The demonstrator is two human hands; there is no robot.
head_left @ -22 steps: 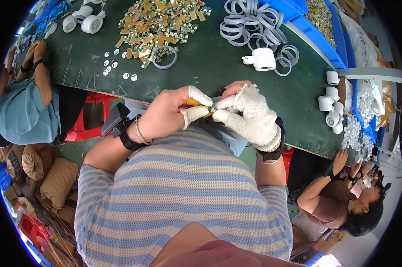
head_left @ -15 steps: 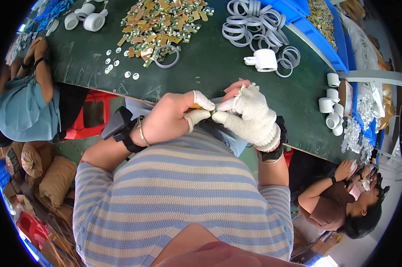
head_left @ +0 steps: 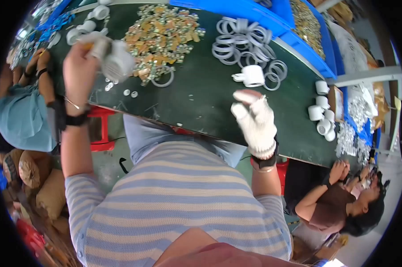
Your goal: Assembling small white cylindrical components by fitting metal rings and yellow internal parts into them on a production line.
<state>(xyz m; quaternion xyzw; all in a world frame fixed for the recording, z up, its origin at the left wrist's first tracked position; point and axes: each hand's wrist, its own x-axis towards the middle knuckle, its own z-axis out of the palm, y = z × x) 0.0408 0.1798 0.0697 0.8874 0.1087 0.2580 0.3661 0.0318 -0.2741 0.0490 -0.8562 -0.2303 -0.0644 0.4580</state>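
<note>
My left hand (head_left: 82, 66) is raised over the left part of the green table, closed at the fingertips on a white plastic housing (head_left: 118, 62). That housing is round with a slotted face, and motion blurs it. White covers wrap the thumb and a fingertip. My right hand (head_left: 256, 122), in a white knitted glove with bare fingertips, hovers above the table's front part. Its fingers stand apart and nothing shows between them. Just beyond it sits another white housing (head_left: 253, 75) with a side stub, beside loose grey rings (head_left: 277, 71).
A heap of small circuit boards (head_left: 161, 38) covers the table's far middle, a single grey ring (head_left: 162, 76) at its near edge. More rings (head_left: 241, 42) pile up near a blue bin (head_left: 272, 18). White housings (head_left: 323, 111) stand at right. Co-workers sit on both sides.
My hands were together near the front edge, pinching something small. Now they are apart: the left has swung far left and holds a white housing, the right has opened and moved slightly forward.
</note>
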